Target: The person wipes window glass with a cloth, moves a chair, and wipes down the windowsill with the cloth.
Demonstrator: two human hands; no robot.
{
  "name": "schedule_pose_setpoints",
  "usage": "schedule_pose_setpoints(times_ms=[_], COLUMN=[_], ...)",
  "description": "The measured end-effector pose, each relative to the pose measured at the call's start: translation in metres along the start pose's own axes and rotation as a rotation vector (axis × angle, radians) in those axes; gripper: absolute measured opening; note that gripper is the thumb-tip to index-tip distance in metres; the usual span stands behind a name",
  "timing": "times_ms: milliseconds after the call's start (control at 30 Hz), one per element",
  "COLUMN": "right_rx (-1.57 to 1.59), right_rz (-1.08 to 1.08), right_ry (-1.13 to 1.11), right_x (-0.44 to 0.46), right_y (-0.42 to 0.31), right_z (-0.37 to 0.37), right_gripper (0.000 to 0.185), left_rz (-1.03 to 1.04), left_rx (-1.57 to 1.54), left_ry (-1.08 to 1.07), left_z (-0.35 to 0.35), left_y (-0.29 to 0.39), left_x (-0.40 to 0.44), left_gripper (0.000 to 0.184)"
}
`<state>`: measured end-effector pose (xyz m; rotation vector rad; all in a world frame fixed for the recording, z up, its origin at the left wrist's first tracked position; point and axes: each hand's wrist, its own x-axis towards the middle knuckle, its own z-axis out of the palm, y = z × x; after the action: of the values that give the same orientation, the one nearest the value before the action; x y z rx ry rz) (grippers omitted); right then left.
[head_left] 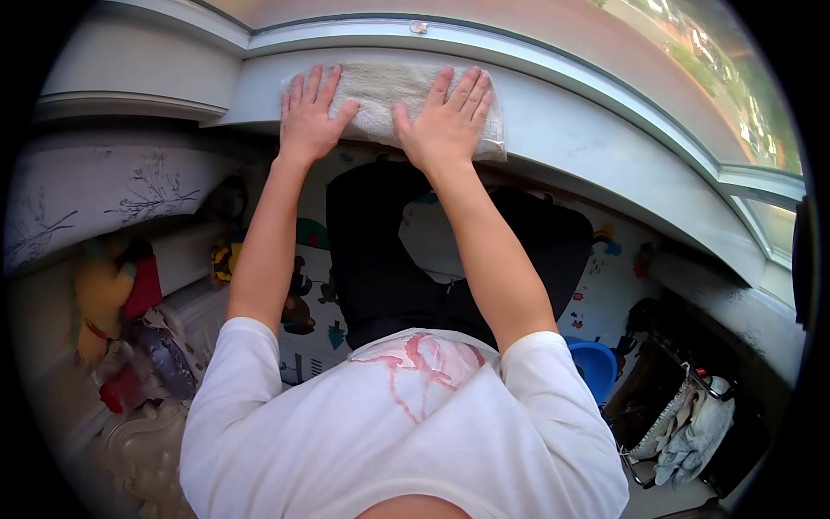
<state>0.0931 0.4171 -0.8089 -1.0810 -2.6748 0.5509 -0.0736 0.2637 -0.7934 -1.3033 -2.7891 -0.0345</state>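
A folded, off-white cloth (pixel 380 99) lies flat on the white window sill (pixel 571 138), its right corner hanging a little over the front edge. On the cloth's left end rests my left hand (pixel 313 118), palm down with the fingers spread. My right hand (pixel 445 119) presses flat near the other end, fingers also apart and pointing at the window. Both palms hide parts of the cloth, and neither hand grips it.
Beyond the sill runs the window frame (pixel 519 48). A patterned curtain or panel (pixel 112 195) is at the left, above soft toys (pixel 99 294). At lower right are a blue basin (pixel 595 368) and a rack with grey cloth (pixel 696 432). A decorated mat (pixel 596 285) covers the floor.
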Motion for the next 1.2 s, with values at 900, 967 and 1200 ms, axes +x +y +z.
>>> schedule_pose_setpoints(times_ms=[900, 967, 1200], right_rx=[-0.21, -0.198, -0.107], right_rz=[0.398, 0.36, 0.156], right_ry=[-0.092, -0.112, -0.102], right_x=[-0.007, -0.003, 0.009], right_y=[0.115, 0.086, 0.001], right_z=[-0.044, -0.037, -0.009], right_gripper=[0.098, 0.097, 0.092], left_rz=[0.244, 0.24, 0.177], left_rx=[-0.125, -0.086, 0.011], left_ry=[-0.148, -0.128, -0.126], left_z=[0.0, -0.002, -0.01], left_y=[0.135, 0.105, 0.004], left_x=[0.033, 0.032, 0.031], left_gripper=[0.076, 0.077, 0.076])
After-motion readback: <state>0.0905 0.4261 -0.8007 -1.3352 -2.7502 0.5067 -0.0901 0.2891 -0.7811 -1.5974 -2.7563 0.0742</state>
